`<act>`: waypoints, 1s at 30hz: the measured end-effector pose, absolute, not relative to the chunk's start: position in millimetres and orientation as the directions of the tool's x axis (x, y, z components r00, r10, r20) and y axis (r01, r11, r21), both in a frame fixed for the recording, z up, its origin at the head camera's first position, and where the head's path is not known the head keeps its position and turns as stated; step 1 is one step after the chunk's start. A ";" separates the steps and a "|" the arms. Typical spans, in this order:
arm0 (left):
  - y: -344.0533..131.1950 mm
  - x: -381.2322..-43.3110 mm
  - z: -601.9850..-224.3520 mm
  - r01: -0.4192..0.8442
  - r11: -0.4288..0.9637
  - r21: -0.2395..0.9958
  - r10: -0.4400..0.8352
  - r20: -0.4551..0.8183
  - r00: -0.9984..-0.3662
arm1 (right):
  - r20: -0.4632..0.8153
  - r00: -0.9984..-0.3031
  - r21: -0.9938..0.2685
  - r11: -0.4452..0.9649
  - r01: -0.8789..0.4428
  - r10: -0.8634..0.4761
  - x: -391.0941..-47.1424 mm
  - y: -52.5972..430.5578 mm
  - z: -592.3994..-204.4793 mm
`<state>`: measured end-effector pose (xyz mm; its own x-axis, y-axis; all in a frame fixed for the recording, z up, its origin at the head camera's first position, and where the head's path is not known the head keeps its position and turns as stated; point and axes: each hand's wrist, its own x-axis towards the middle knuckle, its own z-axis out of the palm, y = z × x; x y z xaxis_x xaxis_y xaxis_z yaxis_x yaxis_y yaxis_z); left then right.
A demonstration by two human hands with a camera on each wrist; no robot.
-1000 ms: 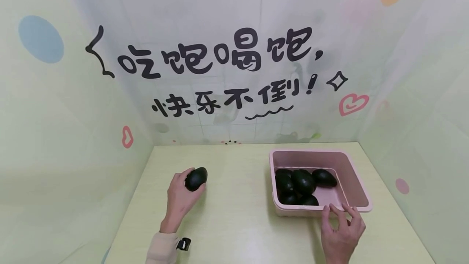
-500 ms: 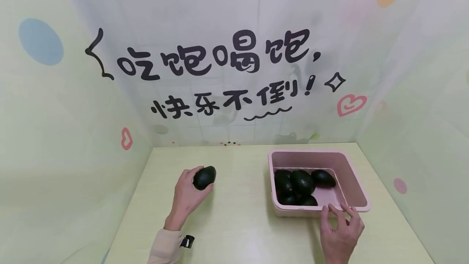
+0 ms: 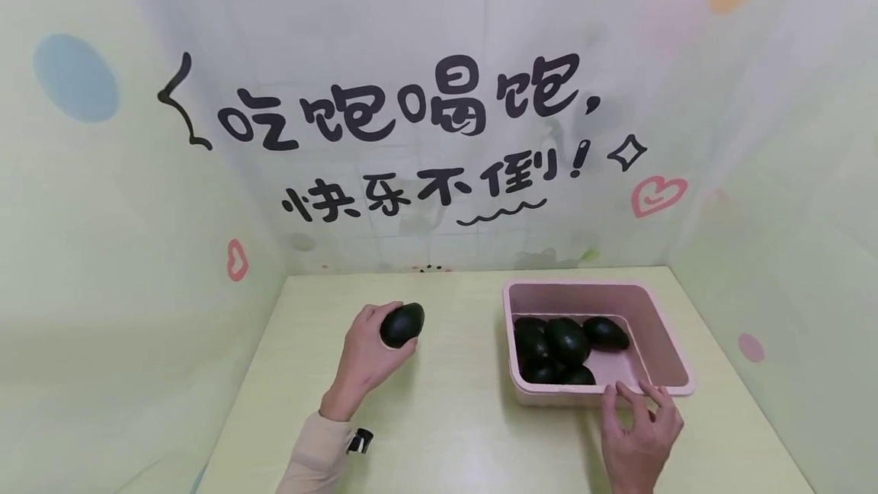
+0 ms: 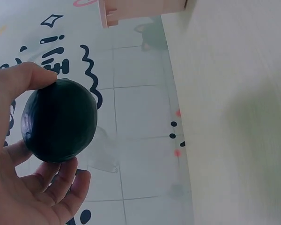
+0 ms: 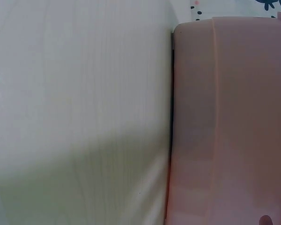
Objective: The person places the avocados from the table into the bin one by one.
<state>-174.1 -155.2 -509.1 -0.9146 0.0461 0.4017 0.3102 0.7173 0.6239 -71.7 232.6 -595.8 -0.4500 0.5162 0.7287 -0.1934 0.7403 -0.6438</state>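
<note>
In the head view my left hand (image 3: 370,349) holds a dark green, glossy avocado (image 3: 402,325) above the left half of the table. The left wrist view shows the thumb on one side of the avocado (image 4: 61,119) and curled fingers on the other. At the right stands a pink plastic bin (image 3: 668,334) with several similar avocados (image 3: 568,340) piled toward its left side. My right hand (image 3: 641,433) grips the bin's near rim with its fingertips. In the right wrist view one fingertip (image 5: 266,220) shows against the bin's outer wall (image 5: 248,117).
The pale wooden table (image 3: 453,418) bears the bin. Behind it hangs a printed backdrop (image 3: 411,242) with large black characters, and similar sheets close off both sides. A dark wristband item (image 3: 360,441) sits at the left sleeve (image 3: 318,444).
My left hand has moved to the right and slightly farther from me, carrying the avocado toward the bin. The right hand and the bin have stayed in place.
</note>
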 end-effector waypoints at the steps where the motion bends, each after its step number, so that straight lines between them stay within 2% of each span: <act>1: -153.7 -174.3 -508.2 0.316 0.720 0.618 0.053 0.406 -0.913 | 0.729 -0.453 -0.642 0.742 -0.193 0.513 -72.1 232.6 -595.7; 16: -126.8 -180.8 -490.0 0.401 0.704 0.586 0.144 0.436 -0.889 | 0.737 -0.410 -0.649 0.732 -0.208 0.537 -75.3 231.4 -597.8; 30: -96.9 -198.5 -478.1 0.480 0.680 0.554 0.241 0.449 -0.860 | 0.726 -0.434 -0.656 0.727 -0.205 0.533 -74.1 232.3 -598.0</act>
<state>-198.5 -96.9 -478.1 -0.8601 0.2415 0.4494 0.4803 0.6801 0.5538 -74.1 232.3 -598.0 -0.4337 0.5331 0.7264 -0.2051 0.7266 -0.6557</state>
